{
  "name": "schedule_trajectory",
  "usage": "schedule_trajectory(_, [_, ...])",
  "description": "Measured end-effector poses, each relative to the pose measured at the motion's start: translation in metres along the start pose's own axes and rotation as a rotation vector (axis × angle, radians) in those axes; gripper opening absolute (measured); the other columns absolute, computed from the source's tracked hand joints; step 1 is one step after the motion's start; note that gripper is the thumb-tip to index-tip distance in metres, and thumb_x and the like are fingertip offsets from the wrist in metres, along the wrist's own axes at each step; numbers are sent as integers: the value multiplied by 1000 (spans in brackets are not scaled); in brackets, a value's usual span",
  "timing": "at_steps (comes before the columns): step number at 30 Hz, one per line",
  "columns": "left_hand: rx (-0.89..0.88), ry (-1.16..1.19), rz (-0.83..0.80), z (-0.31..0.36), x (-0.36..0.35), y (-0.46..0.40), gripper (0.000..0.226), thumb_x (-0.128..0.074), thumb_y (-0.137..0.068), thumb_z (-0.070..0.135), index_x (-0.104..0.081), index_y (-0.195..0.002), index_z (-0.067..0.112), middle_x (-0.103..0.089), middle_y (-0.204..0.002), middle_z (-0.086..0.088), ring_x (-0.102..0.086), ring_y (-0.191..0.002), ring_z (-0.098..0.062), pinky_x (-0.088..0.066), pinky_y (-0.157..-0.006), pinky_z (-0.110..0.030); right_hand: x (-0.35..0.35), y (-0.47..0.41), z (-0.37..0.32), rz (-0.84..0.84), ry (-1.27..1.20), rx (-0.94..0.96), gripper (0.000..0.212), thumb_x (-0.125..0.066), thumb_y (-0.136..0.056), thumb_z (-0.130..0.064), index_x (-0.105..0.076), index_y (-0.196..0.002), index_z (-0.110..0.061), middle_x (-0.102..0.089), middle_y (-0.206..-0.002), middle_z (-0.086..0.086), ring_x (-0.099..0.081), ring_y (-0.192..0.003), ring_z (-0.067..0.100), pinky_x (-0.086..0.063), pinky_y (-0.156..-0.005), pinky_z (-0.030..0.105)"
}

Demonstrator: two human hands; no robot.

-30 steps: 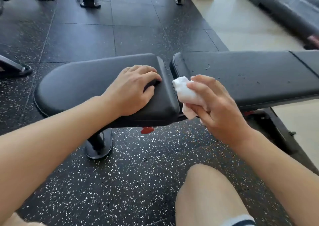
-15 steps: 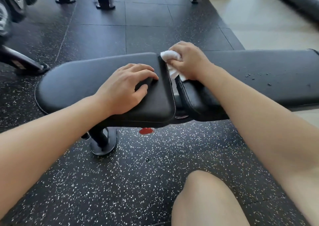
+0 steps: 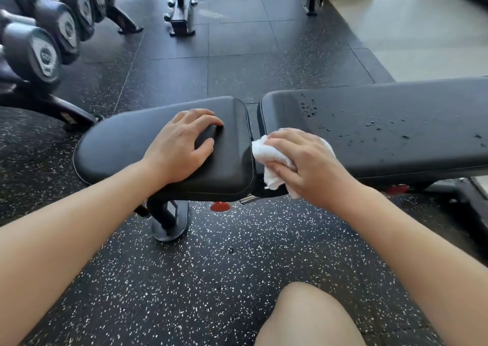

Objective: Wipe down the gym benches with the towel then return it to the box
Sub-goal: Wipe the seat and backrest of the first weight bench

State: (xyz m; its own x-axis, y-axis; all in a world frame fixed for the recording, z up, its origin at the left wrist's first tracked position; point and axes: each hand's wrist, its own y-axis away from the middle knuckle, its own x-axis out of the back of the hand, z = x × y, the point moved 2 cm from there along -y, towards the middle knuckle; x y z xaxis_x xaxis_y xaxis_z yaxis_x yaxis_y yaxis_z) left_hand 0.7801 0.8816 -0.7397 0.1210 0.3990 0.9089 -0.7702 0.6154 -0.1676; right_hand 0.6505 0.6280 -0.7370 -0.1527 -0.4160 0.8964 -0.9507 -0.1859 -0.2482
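Observation:
A black padded gym bench stretches across the view in two parts: a short seat pad on the left and a long back pad on the right, dotted with droplets. My left hand rests flat on the seat pad, fingers spread. My right hand presses a crumpled white towel onto the near left corner of the back pad, beside the gap between the pads. The box is not in view.
A rack of dumbbells stands at the far left. Frames of other equipment stand on the rubber floor beyond the bench. The bench foot and a red knob sit under the seat. My knee is at the bottom.
My right hand has drawn the towel from the far edge of the gap back toward me to the near corner of the back pad. The left hand stayed on the seat pad.

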Motion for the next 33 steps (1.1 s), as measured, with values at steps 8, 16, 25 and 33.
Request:
schedule_trajectory(8, [35,-10,-30,3,5,2,44,-50,-96,37,-57,-139,35,-49,-153,11,-42,-142,-17,-29,-123,-36,10,-59,37,-44,-60,-21,31,-60,-103,-36,-68,-128,-20,-66,-133,-3,-56,-130,21,-40,-110,45])
schedule_trajectory(16, [-3,8,-21,-4,1,-2,46,-49,-95,41,-56,-141,38,-48,-153,15,-41,-142,-15,-29,-122,-36,-1,-138,57,39,47,-226,30,-54,-102,-48,-68,-120,-28,-66,-128,-4,-59,-123,23,-43,-102,39])
schedule_trajectory(25, [-215,176,143,23,6,-68,32,-55,-87,19,-74,-113,22,-65,-119,5,-60,-118,-21,-44,-108,-34,-3,-51,12,37,20,-109,31,-62,-103,-34,-68,-127,-16,-65,-134,-1,-54,-129,20,-37,-109,36])
schedule_trajectory(33, [-154,152,-117,38,-36,-179,42,-58,-100,33,-59,-140,21,-64,-134,0,-63,-117,-22,-47,-108,-41,12,7,5,21,-52,-162,45,-58,-104,-41,-58,-146,-24,-53,-152,-13,-39,-145,3,-19,-120,17])
